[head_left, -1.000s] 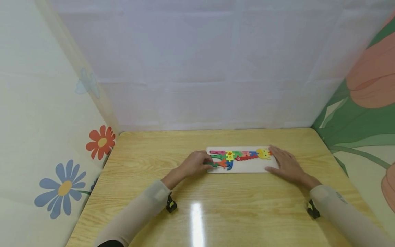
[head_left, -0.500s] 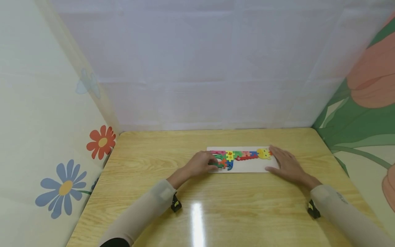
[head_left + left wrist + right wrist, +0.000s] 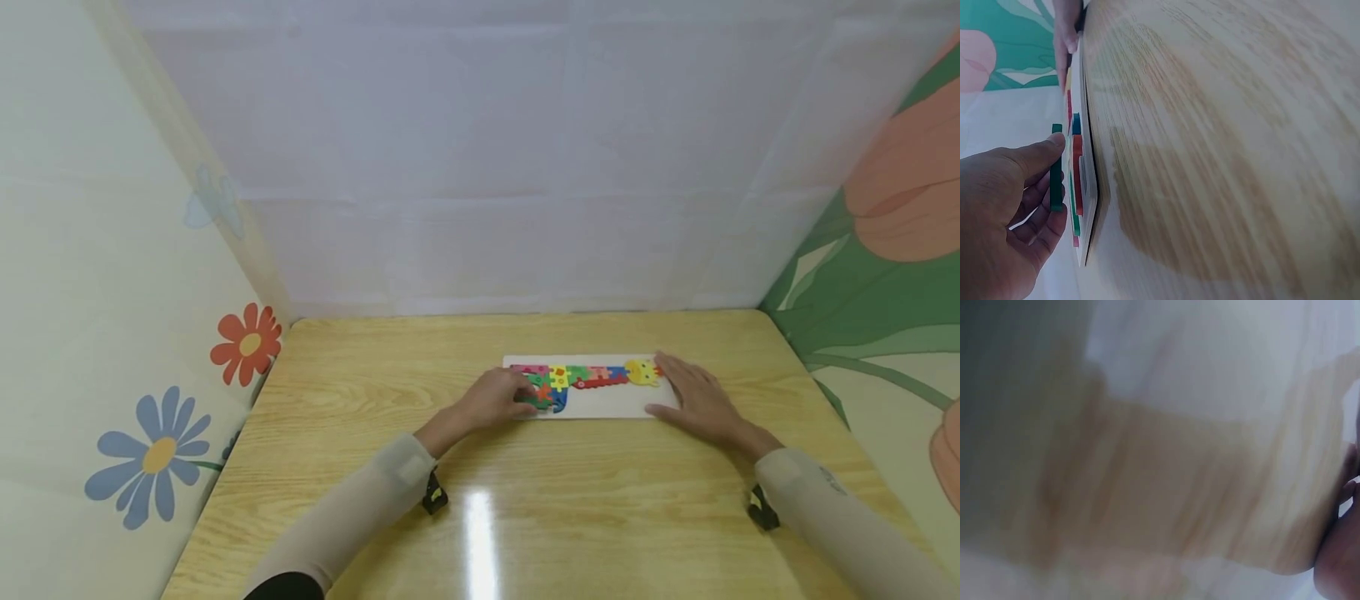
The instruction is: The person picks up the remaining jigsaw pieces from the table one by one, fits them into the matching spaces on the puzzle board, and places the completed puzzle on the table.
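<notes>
A white puzzle board (image 3: 607,407) lies on the table, bearing a giraffe built of colourful interlocking pieces, its yellow head (image 3: 641,372) towards the right. Over the board's left end, my left hand (image 3: 491,398) pinches a green puzzle piece (image 3: 1056,169) between thumb and fingers. The left wrist view shows this piece on edge, a small gap away from the red piece (image 3: 1077,175) on the board. My right hand (image 3: 693,400) rests at the board's right end, thumb and fingers spread and fairly straight along it. Only part of that hand (image 3: 1341,556) shows in the right wrist view.
The wooden table (image 3: 360,367) reaches back to a white cloth wall (image 3: 487,167). Flower-printed panels stand at the left (image 3: 45,292) and right (image 3: 900,317). A strip of glare (image 3: 480,542) lies near the front.
My left hand has moved a little to the right, further over the board's left end, carrying the green puzzle piece. My right hand and the board have stayed in place.
</notes>
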Demonstrator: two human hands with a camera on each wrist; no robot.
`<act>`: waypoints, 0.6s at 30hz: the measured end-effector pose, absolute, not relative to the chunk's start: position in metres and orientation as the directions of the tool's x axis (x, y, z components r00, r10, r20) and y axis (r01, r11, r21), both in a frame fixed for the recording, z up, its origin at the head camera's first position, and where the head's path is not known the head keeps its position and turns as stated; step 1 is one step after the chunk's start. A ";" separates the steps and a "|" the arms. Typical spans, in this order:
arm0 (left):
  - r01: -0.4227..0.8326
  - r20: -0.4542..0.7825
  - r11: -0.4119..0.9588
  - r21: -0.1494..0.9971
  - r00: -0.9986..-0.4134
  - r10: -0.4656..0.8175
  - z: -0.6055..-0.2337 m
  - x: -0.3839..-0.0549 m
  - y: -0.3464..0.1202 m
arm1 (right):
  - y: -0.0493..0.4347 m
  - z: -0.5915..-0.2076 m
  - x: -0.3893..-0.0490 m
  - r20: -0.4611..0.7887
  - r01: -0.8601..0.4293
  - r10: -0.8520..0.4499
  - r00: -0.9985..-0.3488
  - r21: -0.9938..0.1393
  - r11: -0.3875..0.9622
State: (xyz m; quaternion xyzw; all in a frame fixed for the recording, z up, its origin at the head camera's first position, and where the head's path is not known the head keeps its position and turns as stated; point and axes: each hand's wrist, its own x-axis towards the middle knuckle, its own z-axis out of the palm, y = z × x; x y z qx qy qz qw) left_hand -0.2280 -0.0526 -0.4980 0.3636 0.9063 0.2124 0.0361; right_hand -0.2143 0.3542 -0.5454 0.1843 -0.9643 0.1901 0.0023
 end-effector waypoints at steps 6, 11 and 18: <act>0.648 0.092 0.642 0.409 -0.729 0.678 -0.497 -0.227 -0.048 | 0.355 -0.546 -0.215 0.086 -0.364 -0.358 -0.930 -0.363 0.858; 0.647 0.097 0.649 0.400 -0.734 0.672 -0.498 -0.227 -0.046 | 0.354 -0.544 -0.215 0.083 -0.365 -0.361 -0.929 -0.366 0.856; 0.646 0.089 0.648 0.404 -0.733 0.675 -0.500 -0.228 -0.045 | 0.354 -0.543 -0.214 0.064 -0.358 -0.361 -0.931 -0.360 0.861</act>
